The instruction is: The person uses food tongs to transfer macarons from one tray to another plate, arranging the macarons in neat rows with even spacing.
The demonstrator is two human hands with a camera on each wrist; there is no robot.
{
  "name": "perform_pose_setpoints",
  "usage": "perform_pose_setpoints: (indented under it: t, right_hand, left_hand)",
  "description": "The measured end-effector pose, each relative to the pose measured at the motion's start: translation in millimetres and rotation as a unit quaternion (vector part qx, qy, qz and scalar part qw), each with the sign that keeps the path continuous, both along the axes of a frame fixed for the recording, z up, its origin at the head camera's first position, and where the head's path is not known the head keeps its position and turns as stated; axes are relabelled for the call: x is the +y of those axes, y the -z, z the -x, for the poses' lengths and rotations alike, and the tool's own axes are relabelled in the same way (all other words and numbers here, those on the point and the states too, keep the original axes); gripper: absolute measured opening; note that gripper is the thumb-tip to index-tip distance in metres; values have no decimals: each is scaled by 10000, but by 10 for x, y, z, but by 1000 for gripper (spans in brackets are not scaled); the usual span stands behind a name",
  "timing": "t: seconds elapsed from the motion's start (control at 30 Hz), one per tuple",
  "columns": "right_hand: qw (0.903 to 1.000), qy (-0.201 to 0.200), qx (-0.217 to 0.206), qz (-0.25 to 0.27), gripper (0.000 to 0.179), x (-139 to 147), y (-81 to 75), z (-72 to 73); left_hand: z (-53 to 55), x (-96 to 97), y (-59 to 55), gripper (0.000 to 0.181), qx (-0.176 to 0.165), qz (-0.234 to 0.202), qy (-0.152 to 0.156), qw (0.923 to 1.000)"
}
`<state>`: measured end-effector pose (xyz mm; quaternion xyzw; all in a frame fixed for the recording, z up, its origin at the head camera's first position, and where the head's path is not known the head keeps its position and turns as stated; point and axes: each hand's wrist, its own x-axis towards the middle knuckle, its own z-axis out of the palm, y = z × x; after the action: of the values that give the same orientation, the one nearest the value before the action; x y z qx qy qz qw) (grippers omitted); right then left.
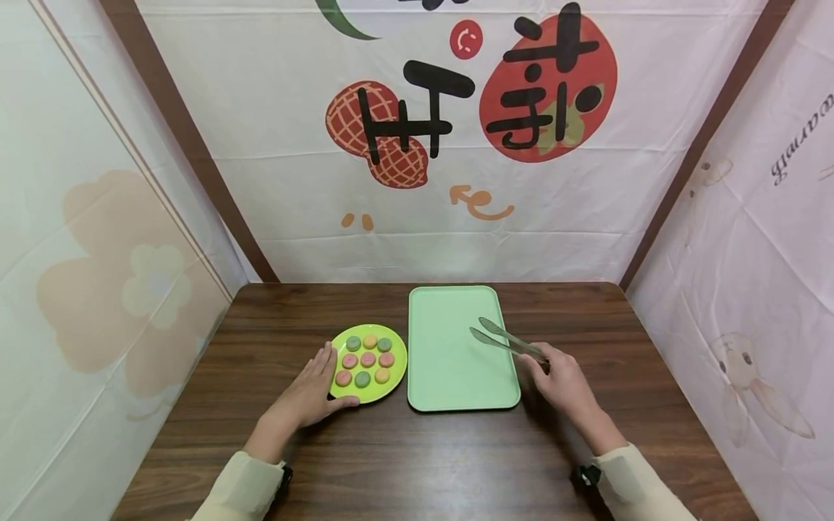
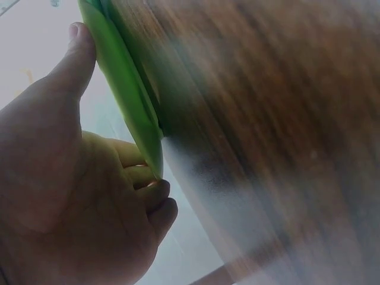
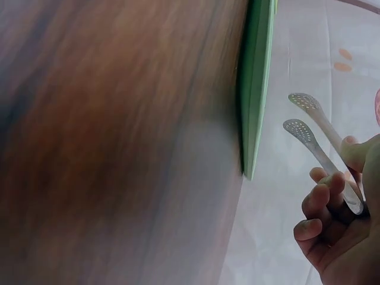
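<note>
A lime-green plate (image 1: 400, 373) carries several pink, green and yellow macarons (image 1: 368, 359). My left hand (image 1: 314, 389) rests against the plate's left side, fingers along the rim and thumb (image 2: 76, 59) spread out at its near edge. To the right of the plate lies a mint-green tray (image 1: 449, 347) with nothing on it. My right hand (image 1: 562, 378) grips a pair of metal tongs (image 1: 498, 340) by the handle end, thumb on one arm and fingers on the other. The tongs' perforated tips (image 3: 298, 129) stand apart, over the tray's right half.
The dark wooden table (image 1: 430, 463) runs up to a printed cloth backdrop (image 1: 274, 159) behind. More cloth hangs at the left (image 1: 78, 347) and right (image 1: 769, 289) sides. Plate and tray stand close beside each other.
</note>
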<state>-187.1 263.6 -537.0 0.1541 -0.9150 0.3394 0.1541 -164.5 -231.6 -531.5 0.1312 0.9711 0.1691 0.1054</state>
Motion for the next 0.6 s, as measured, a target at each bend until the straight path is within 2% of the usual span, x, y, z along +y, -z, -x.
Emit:
perform_pose_setpoints:
  t: [0.23, 0.6]
  right_hand:
    - [9987, 328, 383, -38, 21, 125, 66, 4]
    - [9939, 1095, -27, -115, 35, 274, 69, -8]
  left_hand:
    - [-3, 5, 1, 119, -36, -25, -26, 10000]
    - [-1, 15, 5, 119, -57, -26, -32, 10000]
